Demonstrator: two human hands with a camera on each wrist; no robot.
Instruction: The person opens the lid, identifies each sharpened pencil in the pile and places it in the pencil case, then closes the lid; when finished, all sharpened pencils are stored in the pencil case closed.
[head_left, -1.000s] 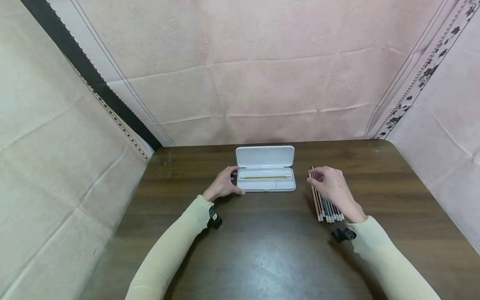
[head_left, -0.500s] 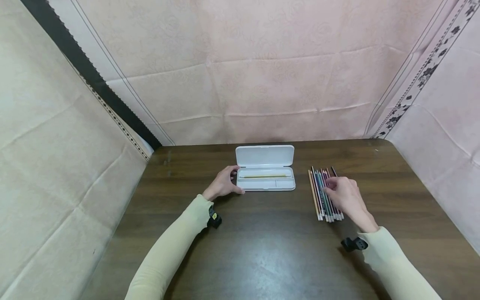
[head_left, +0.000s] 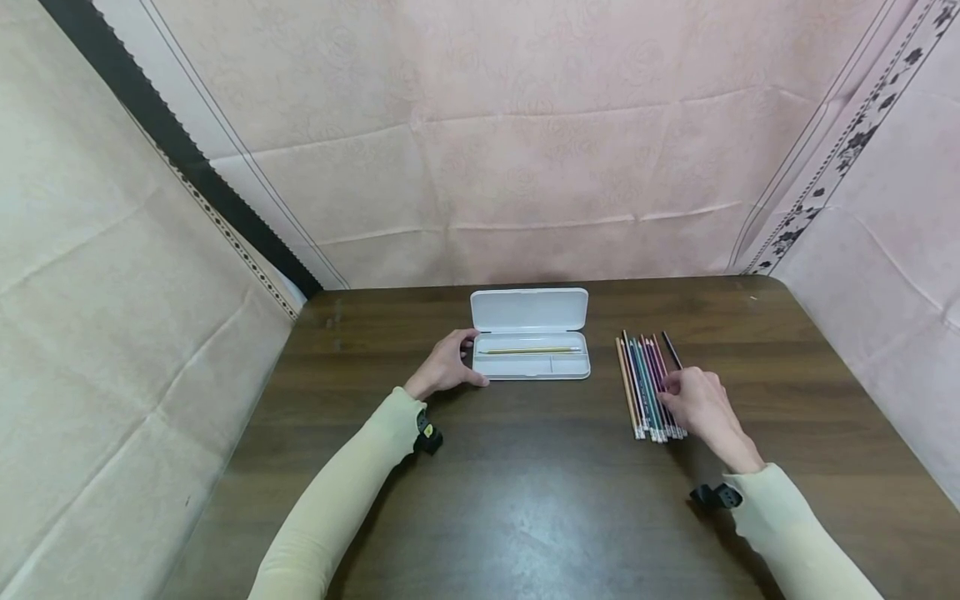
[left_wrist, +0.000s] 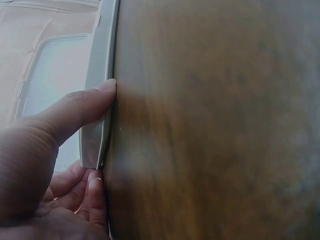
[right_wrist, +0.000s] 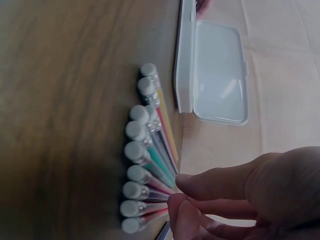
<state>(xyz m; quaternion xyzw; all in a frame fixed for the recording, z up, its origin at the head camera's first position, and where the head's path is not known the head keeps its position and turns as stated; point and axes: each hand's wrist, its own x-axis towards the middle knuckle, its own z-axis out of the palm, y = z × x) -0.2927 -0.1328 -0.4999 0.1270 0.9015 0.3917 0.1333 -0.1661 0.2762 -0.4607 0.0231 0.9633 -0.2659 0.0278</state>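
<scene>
A white pencil case [head_left: 532, 367] lies with its lid raised at the far middle of the table, a yellowish pencil [head_left: 525, 351] inside it. My left hand [head_left: 447, 364] grips the case's left end, thumb on the front side [left_wrist: 96, 115] and fingers around the corner. To the right, a row of several colored pencils [head_left: 637, 387] lies side by side, white erasers towards me. My right hand [head_left: 699, 406] is over the row's right side; in the right wrist view its thumb and forefinger pinch at a dark pencil [right_wrist: 155, 194]. Fingers partly hide the shafts.
One dark pencil [head_left: 671, 350] lies slanted at the row's right edge, its far end sticking out. The brown wooden table [head_left: 540, 492] ends just behind the case, where a pale cloth [head_left: 525, 183] hangs. More cloth hangs at both sides.
My right hand has moved from the row's left edge to its right side and towards me, uncovering most of the pencils. My left hand stays on the pencil case.
</scene>
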